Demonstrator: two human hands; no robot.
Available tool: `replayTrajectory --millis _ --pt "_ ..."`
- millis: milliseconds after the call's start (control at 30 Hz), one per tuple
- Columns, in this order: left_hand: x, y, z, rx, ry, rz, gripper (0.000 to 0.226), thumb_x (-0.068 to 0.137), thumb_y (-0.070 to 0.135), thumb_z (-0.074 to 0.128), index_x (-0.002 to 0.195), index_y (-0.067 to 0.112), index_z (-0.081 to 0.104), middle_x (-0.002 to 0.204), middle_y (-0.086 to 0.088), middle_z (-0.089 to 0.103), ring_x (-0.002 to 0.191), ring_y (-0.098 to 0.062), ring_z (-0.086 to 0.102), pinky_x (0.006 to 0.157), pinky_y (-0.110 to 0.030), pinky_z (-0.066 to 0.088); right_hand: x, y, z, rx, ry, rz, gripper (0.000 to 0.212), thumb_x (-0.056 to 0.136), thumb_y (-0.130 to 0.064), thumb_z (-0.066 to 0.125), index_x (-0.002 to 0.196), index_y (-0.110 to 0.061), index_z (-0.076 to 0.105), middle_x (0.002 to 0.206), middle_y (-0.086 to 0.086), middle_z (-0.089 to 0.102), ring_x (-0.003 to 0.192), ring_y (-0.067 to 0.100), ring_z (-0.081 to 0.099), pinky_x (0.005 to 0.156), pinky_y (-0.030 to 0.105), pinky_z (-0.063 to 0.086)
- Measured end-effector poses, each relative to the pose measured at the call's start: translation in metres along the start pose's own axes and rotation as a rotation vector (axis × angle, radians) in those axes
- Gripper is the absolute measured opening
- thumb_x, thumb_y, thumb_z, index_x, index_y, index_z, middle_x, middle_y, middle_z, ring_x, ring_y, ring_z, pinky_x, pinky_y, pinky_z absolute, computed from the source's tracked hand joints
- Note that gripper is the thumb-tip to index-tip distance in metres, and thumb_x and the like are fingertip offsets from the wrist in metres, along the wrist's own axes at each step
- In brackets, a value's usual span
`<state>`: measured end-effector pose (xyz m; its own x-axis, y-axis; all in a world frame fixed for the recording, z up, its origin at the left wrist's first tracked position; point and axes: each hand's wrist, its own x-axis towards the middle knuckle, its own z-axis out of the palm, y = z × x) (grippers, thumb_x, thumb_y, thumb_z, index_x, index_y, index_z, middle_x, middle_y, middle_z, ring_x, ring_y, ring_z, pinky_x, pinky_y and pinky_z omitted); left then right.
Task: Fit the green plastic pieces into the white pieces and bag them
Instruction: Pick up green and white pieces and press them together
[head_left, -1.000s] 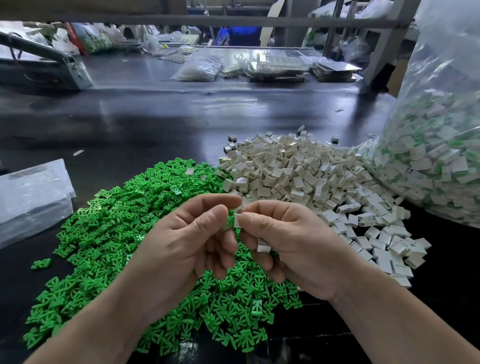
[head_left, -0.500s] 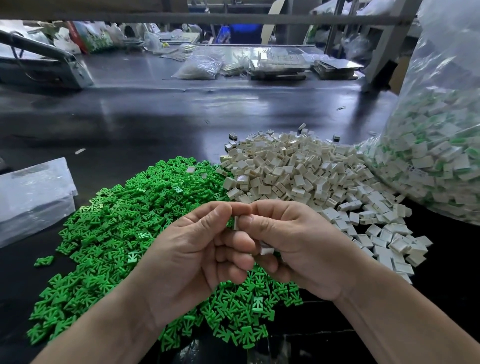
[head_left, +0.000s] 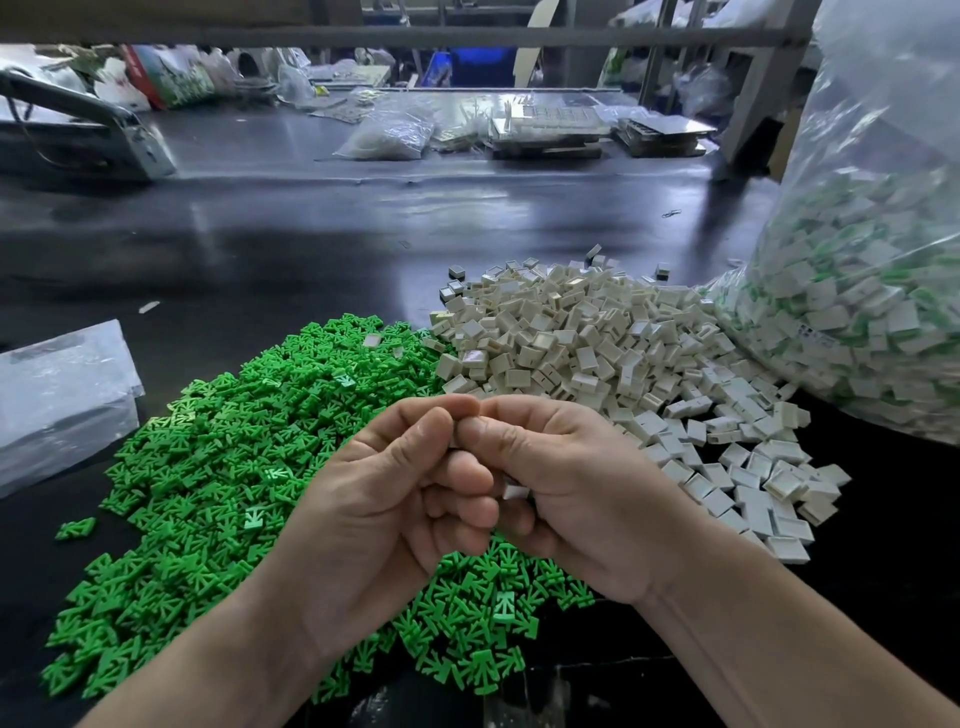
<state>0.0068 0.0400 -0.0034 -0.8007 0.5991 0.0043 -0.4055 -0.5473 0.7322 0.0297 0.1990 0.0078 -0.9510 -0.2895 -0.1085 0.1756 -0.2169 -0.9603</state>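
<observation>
White piece (head_left: 516, 491), gripped inside right hand (head_left: 582, 499)

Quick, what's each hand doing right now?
Left hand: fingers curled in a pinch; what they hold is hidden.
Right hand: fingers curled, holding a white piece.

Dark table (head_left: 311, 244) with heaped green pieces (head_left: 218, 467), heaped white pieces (head_left: 597, 343) beside, a filled clear bag (head_left: 857, 312).

- The left hand (head_left: 384, 509) and the right hand (head_left: 576, 499) are closing in on each other, thumb tips now touching where a gap showed a second ago.
- The green piece and the white piece pinched between them are slipping out of sight behind the fingertips.
- The left hand's lower fingers are pressing against the right hand's.
</observation>
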Motion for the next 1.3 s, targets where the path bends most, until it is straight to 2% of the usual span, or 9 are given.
replayTrajectory --millis 300,467,733,833,933,1033,1100,1200,1300 --pt "-0.001 0.002 -0.001 0.029 0.023 0.02 0.029 0.07 0.022 0.084 0.095 0.012 0.073 0.059 -0.011 0.067 0.047 -0.019 0.066 0.043 -0.026 0.054 -0.002 -0.002 0.001 -0.045 0.013 0.006 0.029 0.1 -0.023 0.06 0.115 0.002 0.064 0.065 0.0 0.058 0.045 0.006 0.044 0.035 0.016 0.031" --pt "-0.002 0.001 0.0 0.017 0.028 0.024 0.03 0.07 0.023 0.085 0.095 0.012 0.073 0.059 -0.01 0.067 0.047 -0.019 0.066 0.044 -0.026 0.055 -0.002 -0.002 0.003 -0.076 0.022 -0.012 0.026 0.1 -0.024 0.06 0.112 -0.001 0.066 0.063 -0.002 0.059 0.045 0.006 0.045 0.035 0.017 0.032" --pt "0.0 0.003 -0.003 0.167 0.039 0.071 0.018 0.091 0.022 0.065 0.103 0.01 0.071 0.065 -0.013 0.067 0.051 -0.021 0.066 0.046 -0.027 0.054 -0.003 -0.003 0.003 -0.085 0.033 -0.021 0.022 0.102 -0.026 0.055 0.087 -0.016 0.068 0.059 -0.003 0.06 0.044 0.007 0.045 0.035 0.018 0.032" --pt "0.002 0.009 -0.008 0.244 0.124 0.102 0.023 0.085 0.025 0.062 0.1 0.012 0.072 0.065 -0.015 0.065 0.05 -0.024 0.063 0.045 -0.028 0.052 -0.003 -0.006 0.002 0.04 0.04 0.008 0.023 0.093 -0.026 0.059 0.071 -0.02 0.062 0.059 0.0 0.055 0.042 0.009 0.044 0.035 0.017 0.032" --pt "0.002 0.011 -0.014 0.516 0.257 0.18 0.015 0.09 0.026 0.061 0.099 0.019 0.07 0.071 -0.012 0.067 0.057 -0.025 0.064 0.048 -0.03 0.052 -0.001 -0.012 -0.009 0.404 -0.076 -0.002 0.009 0.083 -0.019 0.058 0.075 -0.017 0.058 0.064 0.001 0.055 0.041 0.008 0.047 0.032 0.017 0.035" --pt "0.003 0.003 -0.023 1.322 0.379 0.294 0.02 0.094 0.034 0.059 0.113 0.041 0.061 0.093 0.009 0.071 0.075 -0.008 0.066 0.06 -0.028 0.057 0.001 -0.015 -0.016 0.644 -0.115 -0.043 0.015 0.075 -0.022 0.068 0.086 -0.012 0.063 0.074 0.004 0.057 0.045 0.009 0.052 0.032 0.016 0.038" --pt "0.006 -0.003 -0.022 1.761 0.287 0.355 0.045 0.092 0.046 0.054 0.136 0.045 0.046 0.123 0.026 0.054 0.102 0.006 0.054 0.088 -0.023 0.049 0.002 -0.015 -0.018 0.667 -0.067 -0.029 0.017 0.075 -0.027 0.067 0.084 -0.012 0.064 0.079 0.005 0.057 0.047 0.009 0.053 0.03 0.016 0.037" --pt "0.011 -0.009 -0.018 2.041 0.091 0.363 0.052 0.091 0.048 0.053 0.141 0.036 0.047 0.143 0.01 0.049 0.125 -0.015 0.044 0.102 -0.036 0.039 0.004 -0.015 -0.019 0.677 -0.014 0.009 0.008 0.08 -0.02 0.062 0.08 -0.013 0.059 0.08 0.005 0.059 0.049 0.008 0.055 0.03 0.013 0.037" --pt "0.012 -0.006 -0.02 2.097 0.049 0.401 0.03 0.089 0.037 0.065 0.117 0.028 0.07 0.124 0.001 0.063 0.108 -0.023 0.054 0.09 -0.043 0.05 0.005 -0.017 -0.023 0.668 0.099 0.032 0.012 0.076 -0.006 0.057 0.084 -0.013 0.056 0.075 0.005 0.059 0.049 0.009 0.055 0.029 0.014 0.035"
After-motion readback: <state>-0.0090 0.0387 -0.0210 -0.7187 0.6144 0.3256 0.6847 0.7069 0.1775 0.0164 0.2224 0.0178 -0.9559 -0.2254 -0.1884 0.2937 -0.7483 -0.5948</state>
